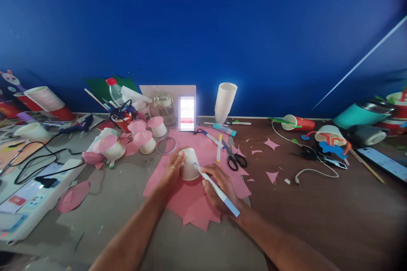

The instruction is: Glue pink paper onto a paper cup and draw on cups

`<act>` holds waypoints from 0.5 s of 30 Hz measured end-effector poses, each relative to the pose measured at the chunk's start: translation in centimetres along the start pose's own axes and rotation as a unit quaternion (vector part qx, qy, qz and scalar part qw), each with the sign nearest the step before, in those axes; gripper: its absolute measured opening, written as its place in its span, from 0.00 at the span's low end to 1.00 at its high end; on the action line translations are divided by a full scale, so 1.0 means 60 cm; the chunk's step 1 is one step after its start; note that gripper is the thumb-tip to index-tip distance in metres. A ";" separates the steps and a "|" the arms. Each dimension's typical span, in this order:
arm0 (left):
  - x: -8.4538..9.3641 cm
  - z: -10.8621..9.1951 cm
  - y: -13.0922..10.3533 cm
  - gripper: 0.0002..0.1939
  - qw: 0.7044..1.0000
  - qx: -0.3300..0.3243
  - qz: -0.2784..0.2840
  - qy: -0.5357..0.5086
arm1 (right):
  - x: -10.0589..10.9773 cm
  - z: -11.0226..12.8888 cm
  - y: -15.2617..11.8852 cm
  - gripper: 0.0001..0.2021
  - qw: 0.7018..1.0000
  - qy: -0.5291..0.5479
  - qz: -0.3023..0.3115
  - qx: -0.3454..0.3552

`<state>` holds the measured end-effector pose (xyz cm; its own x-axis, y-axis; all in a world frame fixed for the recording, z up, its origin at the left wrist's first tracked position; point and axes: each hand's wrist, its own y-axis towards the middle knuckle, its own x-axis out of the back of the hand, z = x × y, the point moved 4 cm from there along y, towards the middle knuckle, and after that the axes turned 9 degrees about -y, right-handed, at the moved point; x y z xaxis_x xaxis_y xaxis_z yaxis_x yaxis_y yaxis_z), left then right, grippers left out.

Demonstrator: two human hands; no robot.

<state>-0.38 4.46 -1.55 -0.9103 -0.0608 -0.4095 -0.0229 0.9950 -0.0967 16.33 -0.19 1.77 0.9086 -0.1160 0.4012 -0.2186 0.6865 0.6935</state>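
Far left on the tabletop (302, 220): one red cup (9, 110), markings too blurred to read, then one white power strip (38, 205). Next, at least three pink-topped cups (148, 147), one red-capped bottle (114, 91) and one glass jar (164, 112). Then one bright screen (187, 113), pixelated beyond reading. Nearer, over pink sheets (200, 211), one white paper cup (190, 169), steadied in the curled left hand (172, 168); at its side, the tip of one marker (222, 194), pinched in the closed right hand (220, 188). Farther right: one white cup stack (225, 102), one pair of scissors (229, 152), one teal flask (362, 113) and one phone (384, 161), on-screen text too small to read.
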 end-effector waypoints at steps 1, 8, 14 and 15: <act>0.000 0.000 0.000 0.22 1.000 0.000 0.001 -0.001 | 0.001 0.000 0.000 0.15 1.000 0.000 -0.002 0.000; -0.004 -0.003 -0.001 0.22 1.000 0.006 -0.001 -0.007 | -0.001 -0.001 -0.003 0.13 1.000 -0.005 0.006 0.004; 0.000 -0.003 0.003 0.24 1.000 -0.008 -0.001 0.017 | -0.006 0.004 -0.009 0.16 0.999 0.008 0.031 0.009; 0.000 -0.003 0.003 0.24 1.000 -0.005 0.002 0.017 | -0.006 0.006 -0.009 0.17 0.999 0.009 0.035 0.013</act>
<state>-0.46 4.66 -1.40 -0.9239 -0.0548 -0.3787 -0.0236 0.9960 -0.0865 15.98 -0.78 1.44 0.8970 -0.0550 0.4385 -0.2912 0.6729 0.6800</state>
